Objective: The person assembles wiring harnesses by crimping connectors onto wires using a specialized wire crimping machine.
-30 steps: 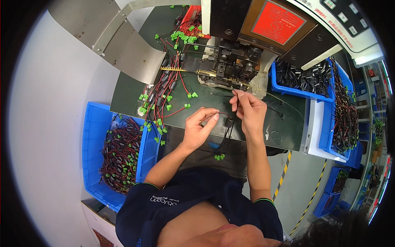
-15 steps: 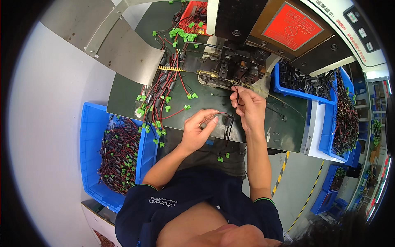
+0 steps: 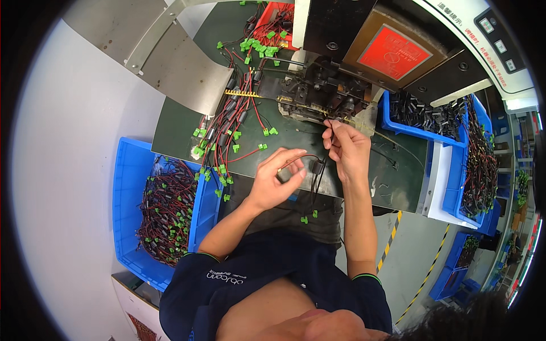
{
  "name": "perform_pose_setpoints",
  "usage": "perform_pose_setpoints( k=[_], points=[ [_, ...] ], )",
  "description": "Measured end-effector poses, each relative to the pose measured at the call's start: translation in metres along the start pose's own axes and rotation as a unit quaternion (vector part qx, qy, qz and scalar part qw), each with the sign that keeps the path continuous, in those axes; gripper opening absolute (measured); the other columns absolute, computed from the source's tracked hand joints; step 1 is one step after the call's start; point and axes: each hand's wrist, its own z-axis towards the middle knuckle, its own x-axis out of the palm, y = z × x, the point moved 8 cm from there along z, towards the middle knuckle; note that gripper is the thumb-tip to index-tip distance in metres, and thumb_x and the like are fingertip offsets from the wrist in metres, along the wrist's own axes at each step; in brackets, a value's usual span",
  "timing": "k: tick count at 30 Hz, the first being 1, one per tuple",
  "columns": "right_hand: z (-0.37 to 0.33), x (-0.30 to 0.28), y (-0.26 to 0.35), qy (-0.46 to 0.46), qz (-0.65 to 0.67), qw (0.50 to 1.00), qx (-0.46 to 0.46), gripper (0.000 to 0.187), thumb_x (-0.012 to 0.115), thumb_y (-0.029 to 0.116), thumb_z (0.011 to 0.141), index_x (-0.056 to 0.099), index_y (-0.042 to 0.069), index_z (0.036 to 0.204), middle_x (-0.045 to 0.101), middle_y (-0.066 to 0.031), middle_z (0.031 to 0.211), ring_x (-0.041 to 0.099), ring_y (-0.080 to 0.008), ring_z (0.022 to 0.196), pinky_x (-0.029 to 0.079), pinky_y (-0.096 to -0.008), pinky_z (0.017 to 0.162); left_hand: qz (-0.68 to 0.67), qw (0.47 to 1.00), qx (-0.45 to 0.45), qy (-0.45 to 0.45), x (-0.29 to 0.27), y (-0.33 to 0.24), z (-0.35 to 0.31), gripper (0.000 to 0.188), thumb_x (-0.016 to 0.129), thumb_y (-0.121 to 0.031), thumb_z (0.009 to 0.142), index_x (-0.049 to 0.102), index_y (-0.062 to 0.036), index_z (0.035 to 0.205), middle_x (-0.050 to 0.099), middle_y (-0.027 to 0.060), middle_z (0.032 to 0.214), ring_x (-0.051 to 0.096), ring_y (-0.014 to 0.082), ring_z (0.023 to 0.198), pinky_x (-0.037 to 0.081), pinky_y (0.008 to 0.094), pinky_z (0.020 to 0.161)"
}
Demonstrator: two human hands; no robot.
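Left hand (image 3: 272, 181): half open, thumb parted wider from forefinger than half a second ago; hold on the red lead (image 3: 307, 156) cannot be told. Right hand (image 3: 348, 152): fingertips pinched on a thin lead, as before, just beside the press tooling (image 3: 327, 91). Wire harness (image 3: 317, 166): between the hands, over the green bench's (image 3: 401, 193) near edge; long axis near–far, green connectors (image 3: 304, 219) pointing near, red lead arching left

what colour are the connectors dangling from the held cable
The connectors are green, clearest in the head view.
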Motion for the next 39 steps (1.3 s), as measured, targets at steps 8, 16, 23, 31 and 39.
perform_pose_setpoints(
  k=[8, 16, 23, 31, 39],
  points=[
    [-0.107, -0.034, 0.045, 0.086, -0.129, 0.988, 0.019, 0.025, 0.063, 0.012, 0.104, 0.074, -0.01, 0.098, 0.068, -0.0072, 0.073, 0.052, -0.0064, 0.053, 0.037, -0.0208, 0.048, 0.619, 0.774, 0.049, -0.124, -0.092, -0.049, 0.009, 0.023, 0.074, -0.004, 0.088, 0.069, -0.0026, 0.11, 0.065, 0.0146, 0.103, 0.065, 0.0336, 0.091, 0.053, 0.0427, 0.079],
    [-0.237, -0.18, 0.332, -0.24, -0.507, 0.8, -0.214, 0.027, 0.06, 0.021, 0.106, 0.073, -0.003, 0.104, 0.063, 0.0, 0.071, 0.047, -0.003, 0.053, 0.035, -0.0209, 0.048, 0.68, 0.731, 0.004, -0.06, -0.087, -0.028, 0.021, 0.033, 0.059, 0.0, 0.089, 0.064, -0.0014, 0.122, 0.062, 0.0174, 0.108, 0.064, 0.0379, 0.096, 0.05, 0.0474, 0.083],
    [-0.17, -0.239, 0.429, -0.35, -0.708, 0.567, -0.232, 0.028, 0.059, 0.021, 0.107, 0.073, 0.002, 0.123, 0.074, -0.0071, 0.092, 0.067, -0.014, 0.079, 0.053, -0.0258, 0.072, 0.658, 0.751, -0.02, -0.056, -0.094, -0.035, 0.023, 0.037, 0.068, 0.001, 0.084, 0.064, -0.0019, 0.121, 0.064, 0.0193, 0.107, 0.064, 0.0395, 0.098, 0.05, 0.0494, 0.085],
    [-0.081, -0.096, 0.154, 0.089, -0.735, 0.554, -0.381, 0.021, 0.063, 0.008, 0.09, 0.071, 0.008, 0.11, 0.072, -0.0095, 0.116, 0.068, -0.028, 0.111, 0.056, -0.0402, 0.092, 0.481, 0.87, 0.002, -0.108, -0.116, -0.064, 0.011, 0.018, 0.077, -0.001, 0.087, 0.073, 0.0025, 0.104, 0.066, 0.0147, 0.097, 0.066, 0.0305, 0.084, 0.053, 0.0386, 0.078],
    [-0.046, -0.005, 0.033, 0.087, -0.715, 0.465, -0.515, 0.033, 0.068, 0.012, 0.081, 0.072, 0.0, 0.111, 0.07, -0.0089, 0.109, 0.065, -0.0236, 0.103, 0.054, -0.0335, 0.082, 0.319, 0.925, -0.022, -0.205, -0.154, -0.087, -0.017, 0.009, 0.075, -0.003, 0.093, 0.071, 0.0022, 0.099, 0.071, 0.0061, 0.089, 0.064, 0.013, 0.077, 0.051, 0.0285, 0.07]
  ],
)
